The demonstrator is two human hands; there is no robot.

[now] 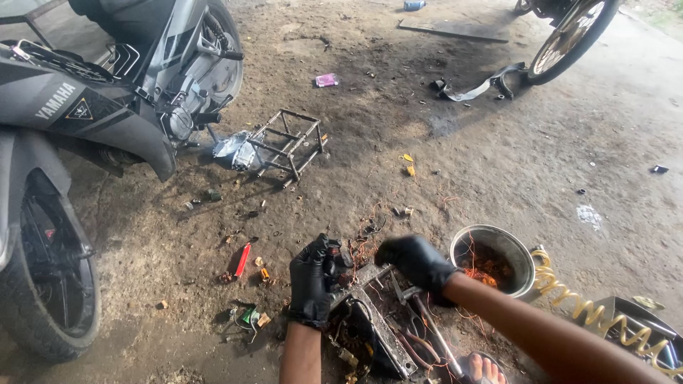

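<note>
Two gloved hands were at work low in the head view, over a dirty metal part on the ground. The left hand [311, 281], in a black glove, was closed around a small dark round part [334, 257] with copper wire on it, pressing it against the end of a flat metal bar [375, 313]. The right hand [416, 262], also in a black glove, was a little blurred; it sat just beside the left one, above the same bar, with its fingers curled, but I cannot tell if it held anything. The two hands were near each other, not touching.

Much wire was already off, I think: loose copper strands [366, 245] lay on the dirt just behind the hands, and more of them filled the metal pot [498, 245] at the right. Some winding seemed to remain on the round part, so the stripping looked partly done, not finished.

Under the bar lay a dark housing [356, 338] and a long tool [437, 341], and a bare foot [485, 368] showed at the bottom edge. A yellow coiled hose [590, 309] ran at the right. Further away stood a grey motorcycle [85, 107] at the left, a small metal frame [288, 142] beside it, a red screwdriver [242, 259] on the ground, and another wheel [569, 35] at the top right.
</note>
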